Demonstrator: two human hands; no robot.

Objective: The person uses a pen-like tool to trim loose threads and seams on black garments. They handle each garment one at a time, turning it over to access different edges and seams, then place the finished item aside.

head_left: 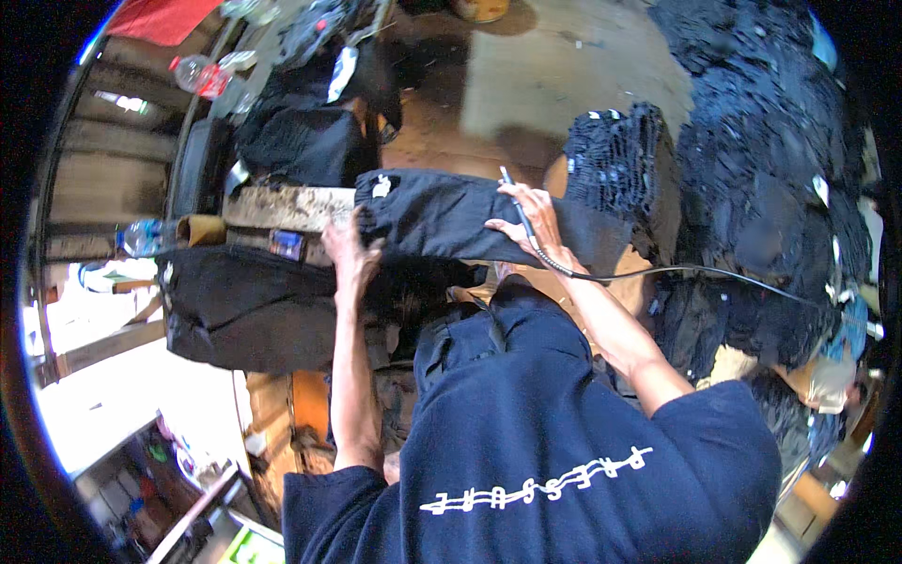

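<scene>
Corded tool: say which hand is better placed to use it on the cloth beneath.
Probably the right hand: it holds the corded tool above the cloth, while the left hand is at the cloth's left end.

In the upper left there is a red sheet [162, 19], and below it a clear bottle [200, 77] with red label. Lower, a bluish bottle [142, 238] lies just beside a brown roll [202, 229], perhaps of tape. A small blue box [286, 244] is near. A yellowish round can [481, 8] is at the top edge.

Corded tool [523, 218] in right hand [543, 224]
</scene>
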